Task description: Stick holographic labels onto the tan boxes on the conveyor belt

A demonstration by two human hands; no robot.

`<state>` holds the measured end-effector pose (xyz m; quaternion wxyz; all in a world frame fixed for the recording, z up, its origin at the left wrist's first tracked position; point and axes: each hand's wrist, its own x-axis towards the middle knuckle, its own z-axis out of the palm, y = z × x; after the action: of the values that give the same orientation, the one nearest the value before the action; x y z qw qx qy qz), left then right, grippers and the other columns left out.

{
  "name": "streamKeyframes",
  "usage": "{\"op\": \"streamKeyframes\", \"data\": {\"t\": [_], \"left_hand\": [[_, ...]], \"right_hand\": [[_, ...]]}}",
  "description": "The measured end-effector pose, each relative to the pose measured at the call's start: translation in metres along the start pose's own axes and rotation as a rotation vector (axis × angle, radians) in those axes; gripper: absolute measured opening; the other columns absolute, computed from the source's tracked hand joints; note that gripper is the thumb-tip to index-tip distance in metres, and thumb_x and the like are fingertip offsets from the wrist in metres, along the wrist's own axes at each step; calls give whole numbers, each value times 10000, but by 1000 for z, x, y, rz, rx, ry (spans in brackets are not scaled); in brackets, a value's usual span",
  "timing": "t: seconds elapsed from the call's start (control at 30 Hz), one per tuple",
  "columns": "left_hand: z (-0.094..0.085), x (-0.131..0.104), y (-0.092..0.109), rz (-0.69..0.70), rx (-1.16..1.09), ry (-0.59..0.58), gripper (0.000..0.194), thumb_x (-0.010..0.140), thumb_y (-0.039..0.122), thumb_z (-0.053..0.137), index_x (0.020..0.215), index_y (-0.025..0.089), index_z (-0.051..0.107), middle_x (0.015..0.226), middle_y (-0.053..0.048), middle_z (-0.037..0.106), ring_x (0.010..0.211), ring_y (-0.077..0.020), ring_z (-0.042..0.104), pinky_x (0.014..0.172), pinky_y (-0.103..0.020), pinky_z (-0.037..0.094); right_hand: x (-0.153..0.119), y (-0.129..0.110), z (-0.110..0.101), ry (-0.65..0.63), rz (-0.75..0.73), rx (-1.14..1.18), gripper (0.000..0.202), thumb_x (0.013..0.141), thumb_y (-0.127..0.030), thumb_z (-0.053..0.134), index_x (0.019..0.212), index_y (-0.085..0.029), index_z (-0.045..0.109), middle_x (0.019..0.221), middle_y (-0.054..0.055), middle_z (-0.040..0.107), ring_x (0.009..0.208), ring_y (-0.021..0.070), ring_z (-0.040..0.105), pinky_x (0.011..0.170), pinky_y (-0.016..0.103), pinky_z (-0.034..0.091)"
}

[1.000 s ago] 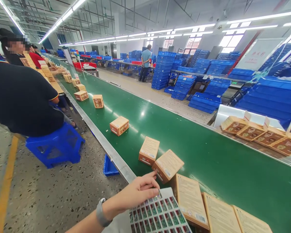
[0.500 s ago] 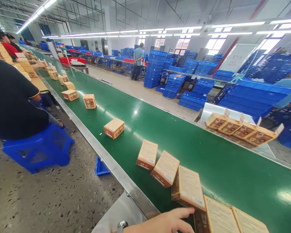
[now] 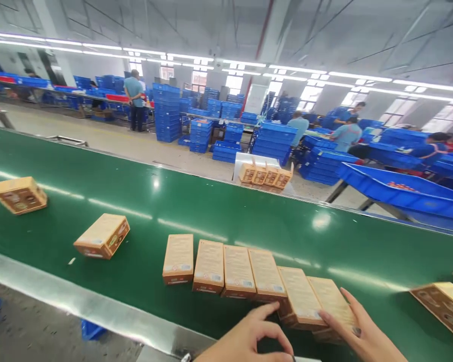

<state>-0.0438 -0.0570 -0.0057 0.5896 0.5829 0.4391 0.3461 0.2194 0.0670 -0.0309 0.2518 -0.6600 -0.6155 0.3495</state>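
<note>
Several brown and cream cardboard boxes [image 3: 207, 261] lie in a slanting row on the green conveyor belt [image 3: 166, 201], printed panels facing up. My left hand [image 3: 249, 334] is at the near side of the row, its index fingertip at the lower edge of a middle box [image 3: 266, 274]. Its fingers are apart and partly bent, with nothing held. At the right end, my right hand [image 3: 366, 329] grips the last box [image 3: 330, 296] on the belt, thumb at its near left corner and index finger along its right side. The neighbouring box [image 3: 300, 296] touches it.
Two separate boxes [image 3: 103, 236] lie farther left, and others [image 3: 443, 304] at the right edge. Across the belt, several open-flapped boxes [image 3: 266, 176] stand on a metal ledge. Blue crates [image 3: 168, 113], a slanted blue tray [image 3: 411, 193] and people [image 3: 134, 98] are beyond. A metal rail [image 3: 109, 304] borders the belt.
My view has swung right. My right hand has come into view onto the end box. My left hand stays by the row, whose boxes now sit closer together.
</note>
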Motion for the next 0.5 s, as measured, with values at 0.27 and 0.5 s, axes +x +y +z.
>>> {"op": "streamKeyframes", "data": {"t": [0.27, 0.5], "left_hand": [[-26, -14, 5, -65, 63, 10, 381, 834, 542, 656, 984, 198, 719, 1570, -143, 378, 1473, -333, 292, 1180, -509, 210], [-66, -33, 17, -153, 39, 85, 450, 766, 631, 694, 876, 195, 683, 1427, -149, 559, 1411, -347, 401, 1175, -510, 233]], "right_hand": [[0, -24, 11, 5, -54, 71, 852, 574, -726, 604, 1232, -190, 523, 1210, 134, 696, 1080, 341, 671, 934, 423, 545], [44, -18, -6, -126, -62, 61, 868, 591, -739, 582, 1245, -169, 543, 1294, 159, 651, 1217, 361, 592, 997, 392, 505]]}}
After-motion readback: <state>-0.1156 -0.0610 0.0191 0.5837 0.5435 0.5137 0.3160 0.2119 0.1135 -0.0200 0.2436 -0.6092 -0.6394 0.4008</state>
